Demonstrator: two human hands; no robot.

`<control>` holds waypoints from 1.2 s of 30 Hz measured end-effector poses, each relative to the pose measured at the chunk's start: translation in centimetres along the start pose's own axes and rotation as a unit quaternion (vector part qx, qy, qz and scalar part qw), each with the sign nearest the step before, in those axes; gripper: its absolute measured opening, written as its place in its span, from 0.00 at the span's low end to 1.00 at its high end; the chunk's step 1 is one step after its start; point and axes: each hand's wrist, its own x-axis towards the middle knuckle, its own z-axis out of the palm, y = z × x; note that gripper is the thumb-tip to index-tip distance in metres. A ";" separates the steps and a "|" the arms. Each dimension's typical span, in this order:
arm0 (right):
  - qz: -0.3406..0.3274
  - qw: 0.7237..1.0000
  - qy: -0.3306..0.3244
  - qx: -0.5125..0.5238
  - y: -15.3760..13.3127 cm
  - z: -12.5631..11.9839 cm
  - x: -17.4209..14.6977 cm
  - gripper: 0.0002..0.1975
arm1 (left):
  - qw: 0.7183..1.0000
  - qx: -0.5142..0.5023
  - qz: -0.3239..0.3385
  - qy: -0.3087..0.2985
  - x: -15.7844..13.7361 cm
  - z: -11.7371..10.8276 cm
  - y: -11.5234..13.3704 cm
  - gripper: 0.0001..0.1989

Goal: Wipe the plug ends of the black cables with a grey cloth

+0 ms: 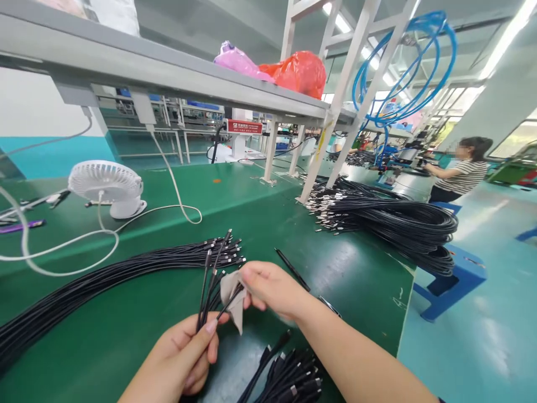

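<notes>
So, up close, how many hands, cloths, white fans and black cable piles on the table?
Hands: 2, left hand and right hand
Pale cloth: 1
White fan: 1
Cable piles: 3, left pile, front pile and right pile
Total: 7

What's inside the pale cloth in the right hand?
A black cable runs from the left hand into the cloth, which the right hand pinches. The cable's far end is covered there, so its tip cannot be seen.
</notes>
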 end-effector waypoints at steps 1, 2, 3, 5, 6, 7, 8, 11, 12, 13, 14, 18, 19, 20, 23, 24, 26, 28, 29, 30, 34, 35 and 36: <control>-0.013 1.000 0.011 0.001 -0.2 0.0 0.0 0.28 | 1.000 -0.009 -0.010 0.001 -0.1 0.1 0.3 0.37; -0.032 0.999 0.033 0.009 -0.3 -0.1 0.0 0.28 | 1.000 -0.013 -0.020 0.000 -0.2 0.1 0.6 0.37; -0.053 0.996 0.064 0.024 -0.4 -0.4 0.0 0.28 | 1.000 -0.016 -0.027 0.000 -0.3 0.2 0.9 0.37; -0.090 0.985 0.136 0.059 -0.5 -1.1 0.3 0.26 | 0.999 -0.018 -0.037 0.001 -0.5 0.3 1.4 0.36; -0.105 0.977 0.167 0.076 -0.4 -1.5 0.4 0.25 | 0.999 -0.019 -0.037 0.001 -0.5 0.3 1.5 0.35; -0.117 0.971 0.189 0.092 -0.3 -1.9 0.5 0.24 | 0.999 -0.019 -0.038 0.000 -0.5 0.3 1.5 0.35; -0.129 0.966 0.199 0.100 -0.1 -2.1 0.6 0.22 | 0.999 -0.017 -0.039 -0.001 -0.5 0.2 1.5 0.34; -0.144 0.977 0.145 0.057 0.3 -2.0 0.3 0.19 | 0.999 -0.013 -0.045 -0.013 -0.4 0.2 1.3 0.34; -0.135 0.985 0.102 0.027 0.3 -1.6 0.1 0.19 | 0.999 -0.013 -0.046 -0.016 -0.4 0.1 1.2 0.34; -0.119 0.991 0.058 0.002 0.4 -1.2 -0.1 0.20 | 0.999 -0.013 -0.045 -0.018 -0.3 0.1 1.2 0.34; -0.099 0.995 0.019 -0.011 0.3 -0.8 -0.3 0.21 | 0.999 -0.013 -0.045 -0.019 -0.1 0.0 1.1 0.34; -0.051 0.998 -0.016 0.023 0.1 -0.3 -0.5 0.26 | 0.998 -0.024 -0.049 -0.025 0.4 -0.3 0.6 0.34; -0.047 0.999 0.000 0.023 0.1 -0.4 -0.4 0.24 | 0.998 -0.028 -0.051 -0.031 0.5 -0.4 0.5 0.34; -0.043 0.999 0.012 0.010 0.2 -0.7 -0.4 0.22 | 0.997 -0.029 -0.053 -0.040 0.5 -0.5 0.4 0.34; -0.028 0.998 0.007 -0.062 0.6 -1.4 -0.1 0.20 | 0.996 -0.030 -0.053 -0.060 0.6 -0.7 0.4 0.32; -0.023 0.996 -0.001 -0.082 0.7 -1.5 -0.1 0.20 | 0.996 -0.031 -0.051 -0.062 0.6 -0.7 0.4 0.32; -0.017 0.995 -0.011 -0.093 0.8 -1.5 -0.1 0.20 | 0.996 -0.030 -0.053 -0.060 0.5 -0.6 0.6 0.32; -0.014 0.997 -0.002 -0.077 0.6 -1.4 -0.1 0.23 | 0.996 -0.028 -0.056 -0.057 0.4 -0.4 0.7 0.33; -0.012 0.998 0.004 -0.067 0.4 -1.4 -0.2 0.25 | 0.996 -0.025 -0.058 -0.056 0.4 -0.3 0.8 0.34; -0.012 0.998 0.013 -0.059 0.2 -1.4 -0.2 0.26 | 0.996 -0.022 -0.061 -0.057 0.3 -0.3 0.8 0.34; 0.004 0.999 0.033 -0.035 0.1 -1.8 -0.2 0.24 | 0.996 -0.010 -0.057 -0.062 0.2 -0.3 0.8 0.35; 0.010 0.999 0.024 -0.030 0.2 -1.9 -0.1 0.24 | 0.997 -0.007 -0.051 -0.061 0.2 -0.3 0.9 0.35; 0.018 1.000 0.010 -0.024 0.3 -1.9 -0.1 0.24 | 0.997 -0.005 -0.046 -0.058 0.1 -0.3 0.9 0.34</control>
